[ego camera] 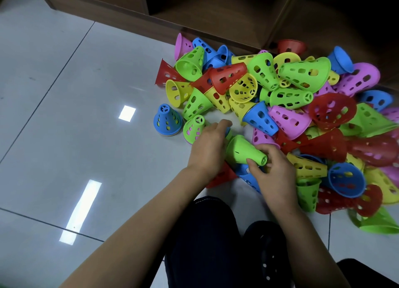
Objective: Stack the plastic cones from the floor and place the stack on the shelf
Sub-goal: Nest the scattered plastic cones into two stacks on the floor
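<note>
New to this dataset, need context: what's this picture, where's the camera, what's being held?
No machine: these are a person's two bare hands, filmed by one camera worn on the head, looking down. On the tiled floor lies a heap of perforated plastic cones, red, green, yellow, blue and pink, against a wooden shelf. The right hand pinches the narrow end of a green cone; the left hand is at its wide end, its grip hidden. A blue cone stands upright beside the heap.
</note>
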